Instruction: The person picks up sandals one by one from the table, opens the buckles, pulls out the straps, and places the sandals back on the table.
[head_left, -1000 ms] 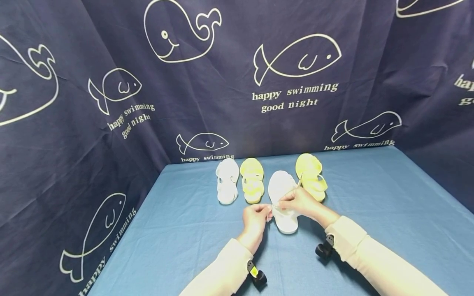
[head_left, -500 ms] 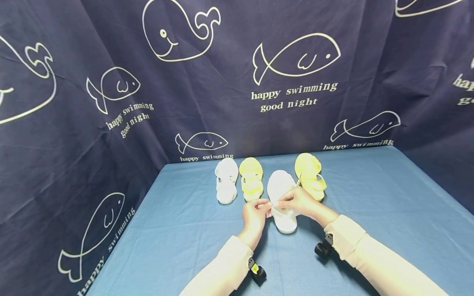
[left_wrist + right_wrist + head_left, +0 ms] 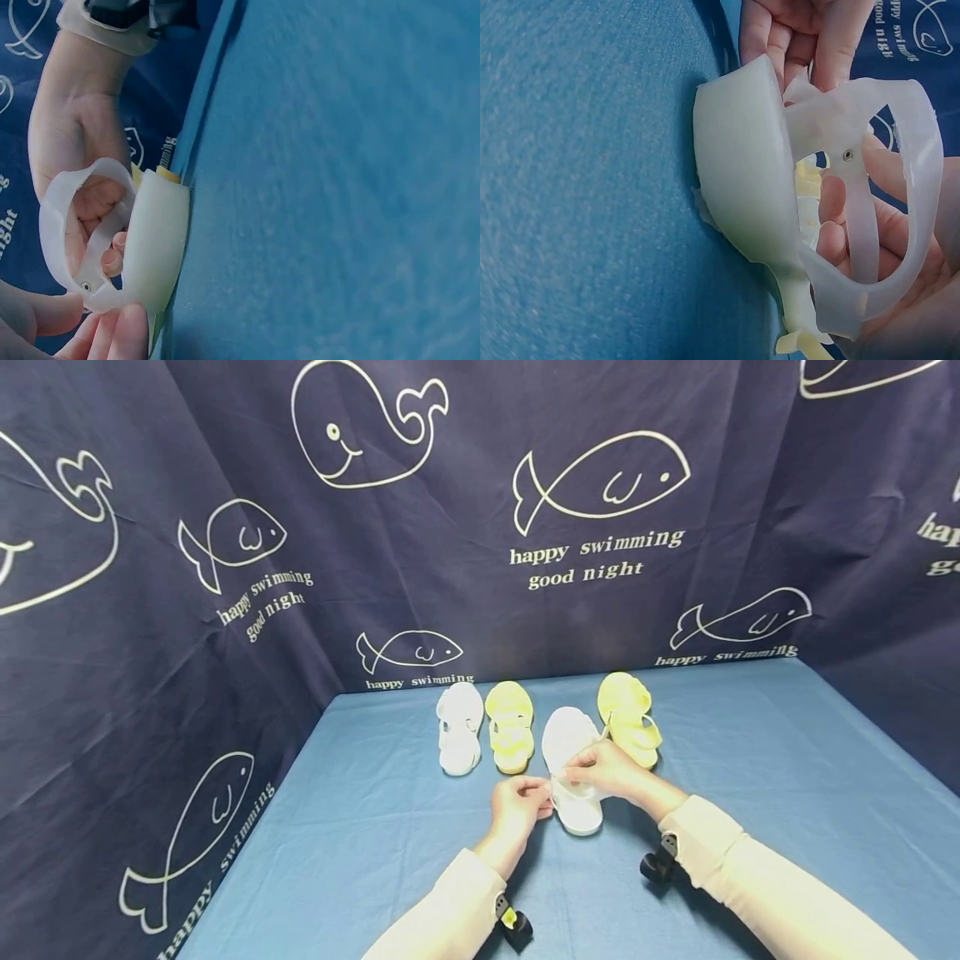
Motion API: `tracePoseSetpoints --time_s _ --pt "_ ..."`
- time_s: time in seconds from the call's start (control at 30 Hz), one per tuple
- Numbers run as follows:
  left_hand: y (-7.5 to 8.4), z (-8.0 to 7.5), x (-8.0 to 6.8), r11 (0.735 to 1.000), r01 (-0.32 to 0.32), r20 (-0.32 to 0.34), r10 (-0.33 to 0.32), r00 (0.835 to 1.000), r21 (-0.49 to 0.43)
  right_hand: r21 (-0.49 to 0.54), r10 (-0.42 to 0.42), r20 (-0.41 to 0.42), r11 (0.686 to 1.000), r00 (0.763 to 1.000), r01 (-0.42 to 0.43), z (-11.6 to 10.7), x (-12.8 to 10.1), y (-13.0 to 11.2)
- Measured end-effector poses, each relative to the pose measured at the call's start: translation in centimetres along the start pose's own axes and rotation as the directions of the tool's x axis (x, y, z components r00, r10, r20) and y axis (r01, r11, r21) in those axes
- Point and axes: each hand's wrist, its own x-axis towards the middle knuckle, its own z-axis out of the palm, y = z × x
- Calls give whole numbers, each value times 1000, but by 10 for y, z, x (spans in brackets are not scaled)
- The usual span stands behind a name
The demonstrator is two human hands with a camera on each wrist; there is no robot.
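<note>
A white sandal (image 3: pixel 573 735) rests on the blue cloth, toe away from me, between two yellow sandals. At its left edge my left hand (image 3: pixel 517 806) pinches the end of a pale translucent strap with thumb and fingertips. My right hand (image 3: pixel 611 768) reaches over the sandal from the right. In the right wrist view its thumb and curled fingers hold the strap (image 3: pixel 922 150), near a small metal snap (image 3: pixel 848 155). The left wrist view shows the sandal's side (image 3: pixel 157 240) with the strap looped up beside it. Part of the sandal's middle is hidden under my right hand.
To the left, another white sandal (image 3: pixel 460 727) stands beside a yellow sandal (image 3: pixel 510 727). A second yellow sandal (image 3: pixel 626 702) lies just beyond my right hand. A dark blue printed curtain (image 3: pixel 487 568) rises behind the table's far edge (image 3: pixel 720 670).
My left fingers have dropped slightly toward me along the sandal's left edge. My right hand keeps its place, and the sandals have not shifted.
</note>
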Motion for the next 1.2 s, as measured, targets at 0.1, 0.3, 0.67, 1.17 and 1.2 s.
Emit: tracePoseSetpoints --time_s 0.1,0.3,0.67,1.17,1.2 --pt "-1 -2 -2 1000 14 19 -14 1000 -22 1 2 -1 1000 1000 -2 0 -1 0" --pt "2 -1 -3 1000 -18 -5 18 1000 -23 15 19 6 1000 1000 -19 0 -1 -1" --pt "3 2 0 997 -71 -56 71 996 10 6 25 19 1000 1000 -25 -1 0 -3" --pt "3 2 2 975 -151 -58 162 985 160 -8 -32 40 999 999 32 -4 4 2" --pt "3 1 2 973 -156 -57 167 984 170 -3 -33 42 999 999 33 -4 4 2"
